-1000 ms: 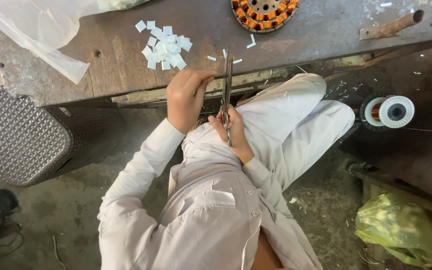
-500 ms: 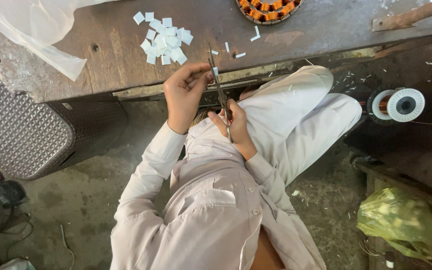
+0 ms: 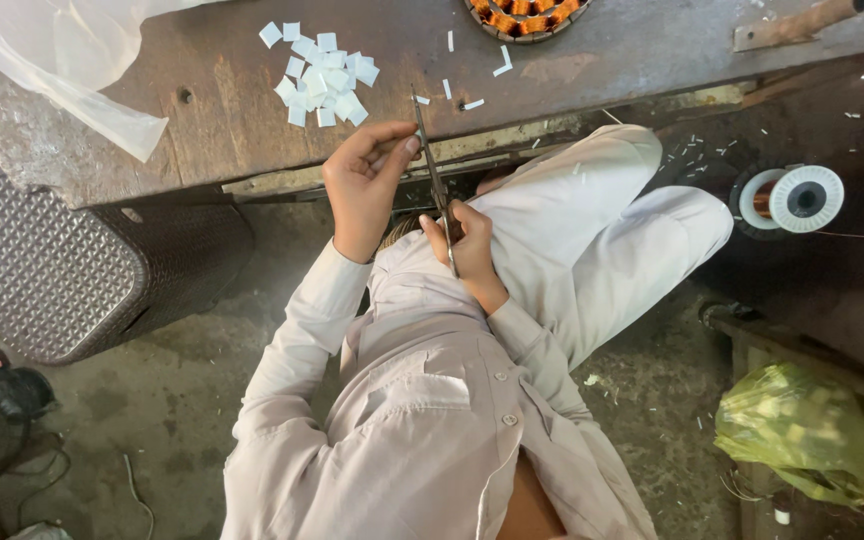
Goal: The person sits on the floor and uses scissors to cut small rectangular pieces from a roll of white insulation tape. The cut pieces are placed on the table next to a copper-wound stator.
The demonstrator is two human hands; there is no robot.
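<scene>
1. The left hand (image 3: 364, 180) is raised to the edge of the worn metal workbench (image 3: 592, 60), wrist bent, its fingers curled with the tips pressed together against the scissors' blade; whether they pinch anything small there I cannot tell.
2. The scissors (image 3: 436, 182) stand between the two hands above the lap, their long axis running nearly straight away from the body, the closed tip pointing onto the bench.
3. The right hand (image 3: 464, 250) sits lower, close to the body, its fingers wrapped shut around the scissors' handles.
4. A heap of small white cut squares (image 3: 320, 76) lies on the bench, up and left of the tip.
</scene>
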